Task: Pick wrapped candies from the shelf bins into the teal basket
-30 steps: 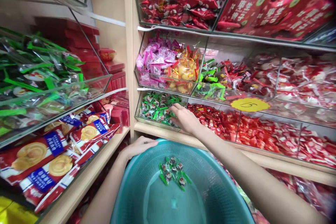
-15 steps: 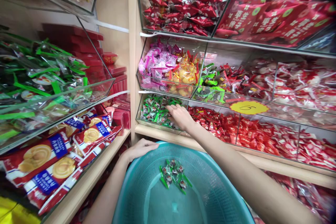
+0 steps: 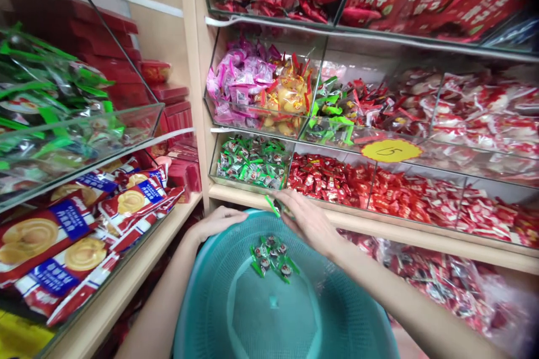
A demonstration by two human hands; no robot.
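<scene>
A teal plastic basket (image 3: 273,336) fills the lower middle of the head view. On its far left rim my left hand (image 3: 217,223) is closed, gripping the edge. Several green-wrapped candies (image 3: 273,255) lie together on the basket's floor. Above the far rim is my right hand (image 3: 309,219), its fingers curled round candy in green wrappers (image 3: 275,206); how many pieces it holds is hidden. Just behind it, a clear bin of the same green-wrapped candies (image 3: 252,162) stands on the low shelf.
Beside that bin lie red-wrapped candies (image 3: 320,176). A yellow price tag (image 3: 391,150) hangs on the bin above. Red-and-blue cookie packets (image 3: 84,224) line the left shelf, whose wooden edge (image 3: 126,275) runs close to the basket. Bagged goods (image 3: 446,275) sit beneath the right shelf.
My right hand has come out of the green candy bin, back and down to above the basket's far rim, with candy in it. My left hand stays on the rim. The view has tilted down.
</scene>
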